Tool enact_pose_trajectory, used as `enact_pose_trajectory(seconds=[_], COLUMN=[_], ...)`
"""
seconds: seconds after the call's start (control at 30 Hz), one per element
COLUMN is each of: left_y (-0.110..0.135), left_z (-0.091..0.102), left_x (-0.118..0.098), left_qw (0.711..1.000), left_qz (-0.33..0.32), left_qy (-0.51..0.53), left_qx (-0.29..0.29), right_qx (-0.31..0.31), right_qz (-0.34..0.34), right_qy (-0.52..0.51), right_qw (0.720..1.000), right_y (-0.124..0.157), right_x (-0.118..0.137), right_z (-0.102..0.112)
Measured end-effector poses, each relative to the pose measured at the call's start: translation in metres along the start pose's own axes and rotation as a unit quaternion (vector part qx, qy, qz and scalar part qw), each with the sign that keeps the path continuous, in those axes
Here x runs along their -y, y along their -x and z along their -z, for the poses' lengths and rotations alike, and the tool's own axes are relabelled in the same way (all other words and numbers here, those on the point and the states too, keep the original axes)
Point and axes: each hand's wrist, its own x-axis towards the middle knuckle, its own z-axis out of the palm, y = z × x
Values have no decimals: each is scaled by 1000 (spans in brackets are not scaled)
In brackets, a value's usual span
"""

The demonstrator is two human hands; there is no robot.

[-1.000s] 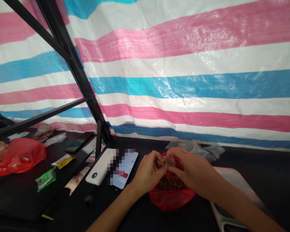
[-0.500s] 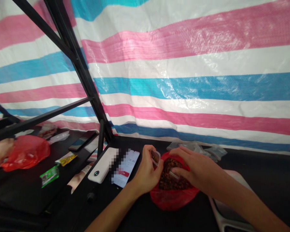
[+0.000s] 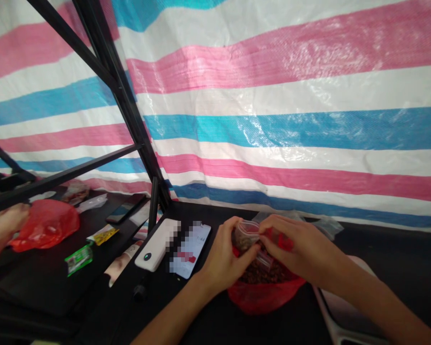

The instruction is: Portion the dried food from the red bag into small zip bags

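Note:
In my left hand [image 3: 224, 256] is a small clear zip bag [image 3: 247, 229], its mouth upward and some brownish bits inside. The fingers and thumb of my right hand [image 3: 290, 239] close at the right edge of the bag's mouth. Just beneath them shows a short clear plastic piece [image 3: 265, 261]; I cannot tell whether it is held. Both hands are over a red plastic bag [image 3: 264, 299], open at the top and filled with small dark brown dried pieces [image 3: 260, 276]. My hands hide part of its rim.
Left of my hands lie a lit phone [image 3: 192, 251] and a white device [image 3: 158, 244]. Crumpled clear bags [image 3: 328, 227] lie behind. A pale pink-edged object [image 3: 345, 311] is at right. Across a black frame [image 3: 129, 115], another person's hand [image 3: 7, 223] touches a red bag [image 3: 50, 225].
My right hand has lifted from the brown pieces to the mouth of the zip bag. My left hand has shifted slightly right, with the bag's opening turned more upward.

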Motion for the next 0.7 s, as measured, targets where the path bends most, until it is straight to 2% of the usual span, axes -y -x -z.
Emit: enact_pose_trajectory(seconds=[0.1, 0.23, 0.37, 0.5, 0.6, 0.7], left_y=[-1, -3, -2, 0, 0, 0], left_z=[2, 7, 6, 1, 2, 2], left_x=[-3, -9, -11, -8, -9, -12], left_qw=[999, 1000, 1000, 999, 997, 995], left_qz=[17, 11, 3, 16, 29, 13], left_qy=[31, 18, 18, 44, 62, 82], left_qx=[11, 11, 17, 7, 21, 49], right_qx=[-33, -82, -88, -116, -127, -140], right_qz=[1, -12, -25, -15, -29, -35], right_qy=[-26, -48, -94, -153, -169, -184], right_qw=[999, 995, 991, 981, 977, 972], right_y=[0, -1, -1, -3, -4, -4], right_x=[1, 0, -3, -5, -7, -8], right_z=[3, 6, 4, -10, -16, -11])
